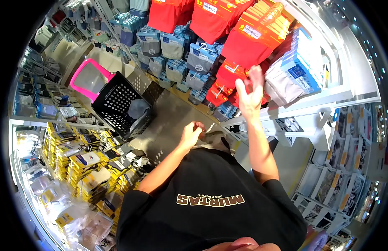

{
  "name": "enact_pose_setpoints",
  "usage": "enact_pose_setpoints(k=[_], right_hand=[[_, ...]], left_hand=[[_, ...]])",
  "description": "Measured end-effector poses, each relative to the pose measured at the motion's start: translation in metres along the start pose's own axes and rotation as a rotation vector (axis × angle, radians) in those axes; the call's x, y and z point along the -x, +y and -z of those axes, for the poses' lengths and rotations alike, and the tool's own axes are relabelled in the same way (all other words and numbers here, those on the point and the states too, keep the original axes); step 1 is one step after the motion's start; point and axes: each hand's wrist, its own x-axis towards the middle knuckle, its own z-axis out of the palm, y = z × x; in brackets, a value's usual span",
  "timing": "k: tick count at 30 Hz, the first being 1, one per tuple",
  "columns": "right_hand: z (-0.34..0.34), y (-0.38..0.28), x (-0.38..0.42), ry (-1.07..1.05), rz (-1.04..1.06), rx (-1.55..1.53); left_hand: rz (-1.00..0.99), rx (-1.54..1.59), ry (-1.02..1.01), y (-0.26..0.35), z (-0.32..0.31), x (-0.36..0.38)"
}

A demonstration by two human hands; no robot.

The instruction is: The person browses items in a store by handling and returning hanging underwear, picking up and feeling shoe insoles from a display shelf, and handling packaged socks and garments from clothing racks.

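My right hand (pixel 251 94) is raised in front of the hanging red packages (pixel 227 77), fingers apart and partly smeared by motion, with nothing in it. Just right of it hangs a row of blue-topped packs with light grey fabric (pixel 284 79). Low in front of my body, my left hand (pixel 191 134) has its fingers loosely curled, and nothing shows in them. A short white cord (pixel 210 128) appears beside that hand, at the light shorts (pixel 217 141). Larger red packs with orange cards (pixel 250 37) hang above my right hand.
A black shopping basket (pixel 118 98) with a pink handle (pixel 72 81) stands on the floor at left, grey fabric items (pixel 138 108) inside. Yellow-labelled packs (pixel 83 159) fill the left shelf. White rack rails (pixel 303 106) run along the right, with small bins (pixel 340 175) beyond.
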Motion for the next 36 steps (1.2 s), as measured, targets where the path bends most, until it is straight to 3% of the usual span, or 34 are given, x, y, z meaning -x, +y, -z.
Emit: enact_pose_setpoints(k=[2,4,10,13,20,24,26,32,33,36], right_hand=[[-0.01,-0.019,-0.028,0.068,0.208,0.067],[-0.02,-0.026,-0.054,0.182,0.267,0.109],[-0.029,-0.019,-0.099,0.418,0.197,-0.112],[-0.034,-0.013,-0.111,0.354,0.21,-0.335],[-0.059,-0.006,-0.125,0.437,0.188,-0.358],[-0.048,0.01,-0.129,0.362,0.149,-0.274],[-0.044,0.01,-0.127,0.35,0.107,-0.38],[-0.022,0.002,-0.116,0.224,0.177,-0.49],[-0.017,0.003,-0.111,0.211,0.198,-0.543],[-0.005,0.004,-0.095,0.048,0.277,-0.666]], left_hand=[[-0.003,0.041,0.025,-0.006,0.0,-0.001],[-0.023,0.004,0.014,-0.011,0.003,-0.002],[-0.095,-0.051,0.068,-0.006,0.015,0.006],[-0.047,0.006,0.147,-0.006,0.035,0.003],[-0.038,-0.043,0.193,0.021,0.098,-0.034],[0.039,-0.122,0.15,0.06,0.131,-0.063],[0.059,-0.166,0.123,0.076,0.142,-0.075],[-0.059,-0.444,0.037,0.13,0.156,-0.115],[-0.109,-0.253,0.035,0.127,0.152,-0.121],[-0.123,-0.056,-0.069,0.118,0.145,-0.131]])
